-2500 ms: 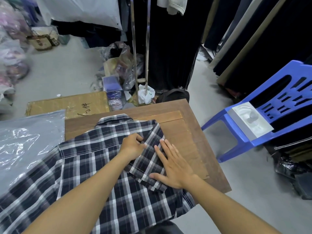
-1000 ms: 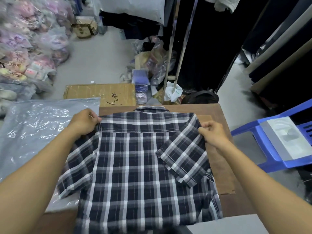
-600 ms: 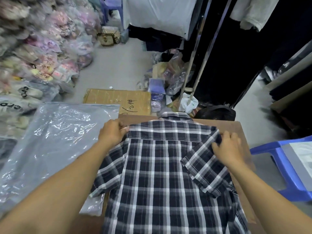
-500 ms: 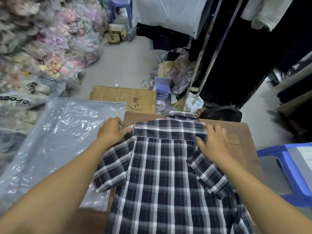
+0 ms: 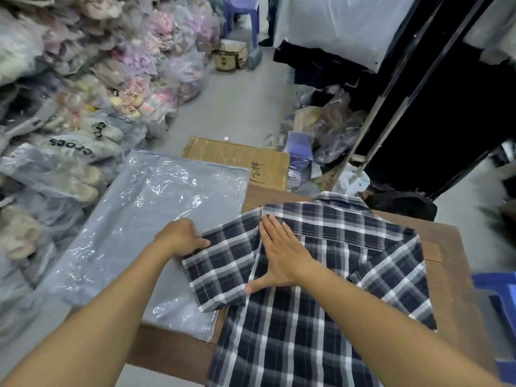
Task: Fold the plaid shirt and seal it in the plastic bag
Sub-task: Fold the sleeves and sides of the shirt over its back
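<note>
The shirt (image 5: 321,277) lies back-up on the brown table (image 5: 452,280), collar away from the person, its right sleeve already folded in across the back. The right hand (image 5: 282,255) rests flat on the cloth near the left shoulder seam, fingers (image 5: 272,227) straight and spread, thumb out to the side – pressing, not gripping. The left hand (image 5: 181,237) sits at the upper edge of the left sleeve (image 5: 223,263) with its fingers curled under at the hem; whether they actually pinch the cloth cannot be told. That sleeve is spread out to the left and lies over the bag (image 5: 145,227), a large clear plastic one that covers the table's left part and hangs past its edge.

Beyond the table a flattened carton (image 5: 240,163) with handwriting lies on the grey floor (image 5: 237,101). To the left, heaps of bagged footwear (image 5: 92,88) crowd close to the bag's far side. Behind the collar stand slanted metal rack poles (image 5: 371,129) with dark clothes (image 5: 452,113) hanging beside them, and loose plastic wraps (image 5: 329,127) and a black bag (image 5: 402,205) lie at their foot. A blue chair (image 5: 499,303) shows at the right edge – close to the table's corner
</note>
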The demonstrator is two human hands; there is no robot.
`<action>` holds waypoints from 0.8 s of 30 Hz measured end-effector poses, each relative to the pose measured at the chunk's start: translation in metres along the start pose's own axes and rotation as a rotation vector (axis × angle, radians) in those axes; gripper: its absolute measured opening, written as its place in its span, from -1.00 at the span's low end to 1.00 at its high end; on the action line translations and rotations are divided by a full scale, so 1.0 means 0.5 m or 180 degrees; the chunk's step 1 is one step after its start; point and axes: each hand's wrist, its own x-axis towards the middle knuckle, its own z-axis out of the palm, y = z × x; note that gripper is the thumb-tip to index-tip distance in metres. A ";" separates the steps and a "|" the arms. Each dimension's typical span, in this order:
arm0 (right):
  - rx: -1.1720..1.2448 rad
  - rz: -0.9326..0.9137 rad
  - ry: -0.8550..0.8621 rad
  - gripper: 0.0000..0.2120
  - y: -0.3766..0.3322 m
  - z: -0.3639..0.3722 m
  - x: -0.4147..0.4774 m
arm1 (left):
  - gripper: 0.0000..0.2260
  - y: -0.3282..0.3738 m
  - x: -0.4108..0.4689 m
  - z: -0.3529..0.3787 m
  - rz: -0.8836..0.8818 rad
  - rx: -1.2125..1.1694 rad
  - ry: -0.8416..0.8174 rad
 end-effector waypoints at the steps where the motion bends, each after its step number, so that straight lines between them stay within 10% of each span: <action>1: -0.0002 0.0013 -0.0009 0.44 0.000 0.001 0.000 | -0.64 0.000 -0.002 -0.008 0.0078 -0.0270 -0.0104; 15: 0.1130 0.0085 0.0330 0.40 0.071 -0.013 -0.077 | -0.82 0.225 -0.119 -0.022 0.1037 -0.1948 -0.1287; 24: 0.1477 0.1070 0.1400 -0.48 0.158 0.021 -0.188 | -0.68 0.328 -0.090 0.182 0.1219 -0.0930 -0.0825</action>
